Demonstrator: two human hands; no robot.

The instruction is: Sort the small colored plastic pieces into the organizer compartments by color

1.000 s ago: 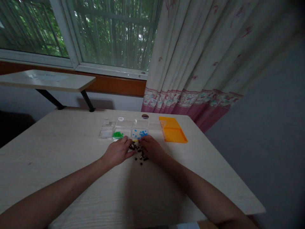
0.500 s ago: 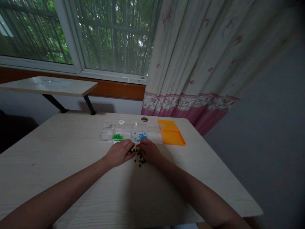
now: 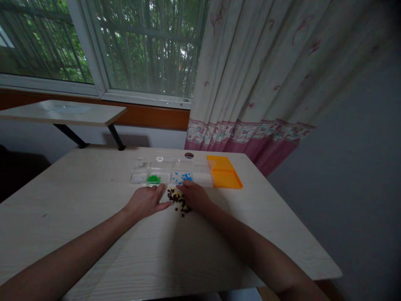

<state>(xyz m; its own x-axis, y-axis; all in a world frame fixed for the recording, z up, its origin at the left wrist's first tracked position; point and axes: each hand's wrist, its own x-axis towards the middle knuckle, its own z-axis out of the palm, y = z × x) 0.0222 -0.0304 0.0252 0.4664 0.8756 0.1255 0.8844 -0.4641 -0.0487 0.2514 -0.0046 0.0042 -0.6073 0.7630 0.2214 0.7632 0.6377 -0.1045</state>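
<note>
A loose pile of small dark brown and yellow pieces [image 3: 173, 195] lies on the table between my hands. My left hand [image 3: 144, 201] rests at its left side, thumb and fingers apart, with nothing seen in it. Over the right part of the pile, my right hand [image 3: 196, 195] is curled with its fingertips down at the yellow pieces; whatever they pinch is hidden. Just beyond stand clear plastic boxes with raised lids. Green pieces [image 3: 153, 179] lie in one compartment, blue pieces [image 3: 187, 177] in another to its right.
An orange tray with its lid open [image 3: 230, 179] lies to the right of the clear boxes [image 3: 203, 179]. A raised shelf [image 3: 106, 119] on black legs stands at the back left. Behind the table are a window and a curtain [image 3: 247, 100].
My left hand has drawn back leftward from the pile and its fingers have spread, uncovering more brown pieces. My right hand has stayed near the same spot over the pile.
</note>
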